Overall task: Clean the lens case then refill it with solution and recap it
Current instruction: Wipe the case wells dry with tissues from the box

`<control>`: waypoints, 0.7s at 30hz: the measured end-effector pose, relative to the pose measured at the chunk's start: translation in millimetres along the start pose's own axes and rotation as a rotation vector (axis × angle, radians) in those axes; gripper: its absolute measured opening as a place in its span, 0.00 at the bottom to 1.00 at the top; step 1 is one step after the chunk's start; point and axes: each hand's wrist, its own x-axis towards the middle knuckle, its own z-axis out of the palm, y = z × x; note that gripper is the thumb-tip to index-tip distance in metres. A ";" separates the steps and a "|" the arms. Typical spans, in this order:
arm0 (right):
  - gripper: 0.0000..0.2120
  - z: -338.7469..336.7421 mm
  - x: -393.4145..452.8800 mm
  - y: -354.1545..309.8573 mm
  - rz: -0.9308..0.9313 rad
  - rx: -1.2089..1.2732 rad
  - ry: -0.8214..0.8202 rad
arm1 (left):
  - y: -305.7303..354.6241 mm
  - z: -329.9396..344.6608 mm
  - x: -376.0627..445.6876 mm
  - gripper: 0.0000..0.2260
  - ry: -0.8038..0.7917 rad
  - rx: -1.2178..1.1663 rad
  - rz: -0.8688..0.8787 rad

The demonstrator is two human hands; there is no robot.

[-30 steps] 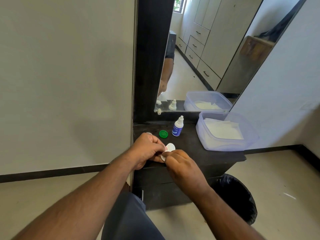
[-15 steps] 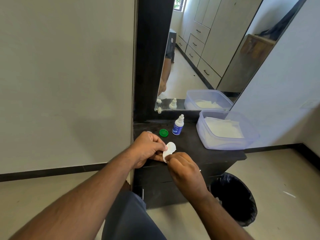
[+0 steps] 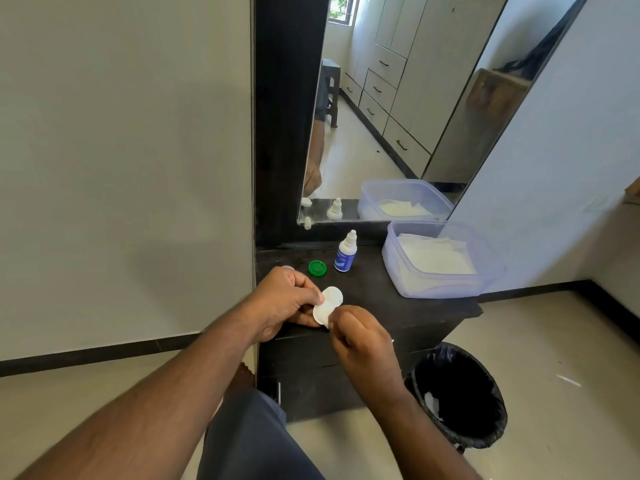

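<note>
Since the earlier frame the lens case [image 3: 327, 305] has tipped up so that both white wells face the camera, and the right hand [image 3: 360, 336] has drawn back slightly toward the lower centre of the frame. The left hand [image 3: 284, 303] grips the case by its left edge, fingers [image 3: 317, 296] pinched on it. The right hand's fingers are bunched closed at the case's lower well; whether they hold a wipe cannot be told. The case sits at mid-frame, above the front edge of the dark surface [image 3: 381, 306].

Status: cleaning appears to be in progress. The green cap [image 3: 317, 267] lies off, just left of the upright solution bottle [image 3: 345, 252]. The tissue tub [image 3: 440, 259] stands at right, the bin [image 3: 457, 393] at lower right. Refilling and recapping remain outstanding.
</note>
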 end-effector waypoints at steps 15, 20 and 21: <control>0.16 1.1 2.0 -13.8 0.373 0.235 0.137 | -1.1 0.2 -0.7 0.05 0.012 -0.042 0.007; 0.13 -3.4 13.0 -20.6 0.593 0.308 0.119 | -1.8 0.1 0.6 0.03 0.032 -0.038 0.018; 0.12 -4.2 14.2 -20.9 0.613 0.331 0.103 | -2.1 0.0 0.0 0.03 0.033 -0.036 0.019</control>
